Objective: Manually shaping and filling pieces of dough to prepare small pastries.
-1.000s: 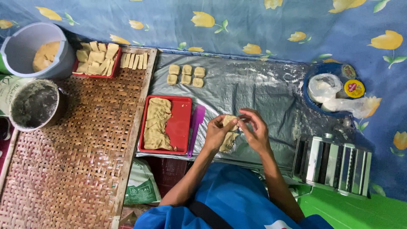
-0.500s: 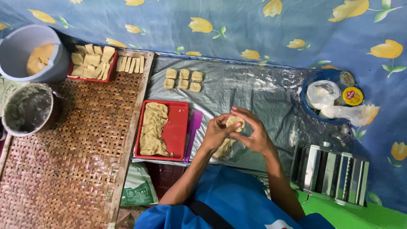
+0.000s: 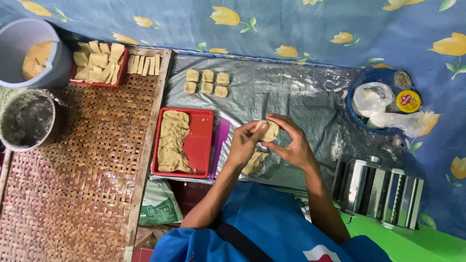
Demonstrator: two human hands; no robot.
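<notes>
1. Left hand — centre of frame, fingers curled, thumb pressed on a round piece of dough; closed on it from the left.
2. Right hand — just right of the left hand, fingers arched over and around the same piece of dough; gripping it from the right and from below.
3. Piece of dough — pale tan, flattened round, held between both hands above the grey plastic sheet; not touching the sheet.
4. Second lump of dough — lying on the sheet directly below the hands, partly hidden by the left wrist.
5. Six small dough pieces — two rows of three, upper centre of the sheet, well apart from the hands.
6. Red tray — left of the hands; folded dough sheet filling its left half.
7. Purple scraper — lying along the right edge of the red tray, just beside the left hand.
8. Woven bamboo mat — left half of frame; second red tray with cut dough squares at its upper edge; cut strips beside it.
9. Grey bucket with dough, upper left; floured pot below it.
10. Metal roller machine — lower right; blue bowl with plastic bags, upper right.
</notes>
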